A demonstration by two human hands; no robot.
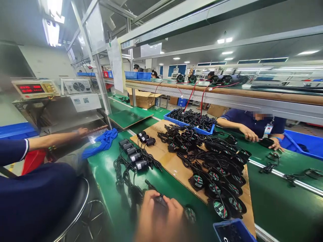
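My left hand [147, 215] and my right hand [174, 210] meet low at the front of the green bench [108, 178], both closed around a small black part [159, 199] with a cable. The view there is blurred. Just right of my right hand lies a round black fan [189, 214]. Beyond my hands sit several black cylindrical parts [133, 155] with coiled cables.
A brown board [174, 164] carries many black fans with wires. A blue bin [209, 129] of cables stands behind it and another blue bin [233, 231] at the front right. A co-worker sits at left, a second person [252, 124] across the bench. A blue cloth [102, 143] lies left.
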